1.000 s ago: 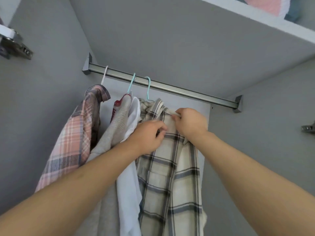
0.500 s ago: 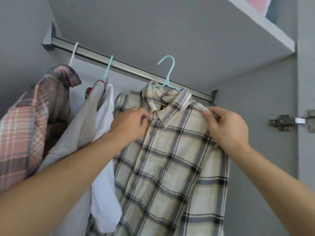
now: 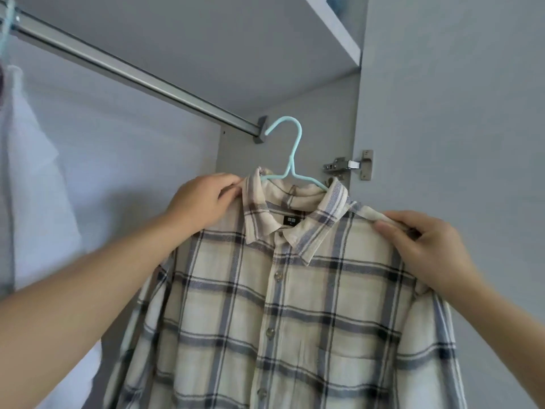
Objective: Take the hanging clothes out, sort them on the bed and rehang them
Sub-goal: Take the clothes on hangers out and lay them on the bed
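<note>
A cream shirt with blue-grey checks (image 3: 295, 305) hangs in front of me on a light blue hanger (image 3: 292, 160). The hanger's hook is off the metal rail (image 3: 132, 75) and floats free below its right end. My left hand (image 3: 203, 202) grips the shirt's left shoulder by the collar. My right hand (image 3: 424, 246) pinches the fabric at the right shoulder. The shirt is buttoned and faces me, with a dark label inside the collar.
A white garment (image 3: 32, 184) still hangs at the far left, with another light blue hook (image 3: 6, 28) on the rail above it. A shelf (image 3: 339, 28) sits overhead. The wardrobe's right side wall carries a metal hinge (image 3: 348, 166).
The checked shirt on its hanger has come off the rail and moved right and toward me, away from the other clothes. Both hands kept hold of its shoulders.
</note>
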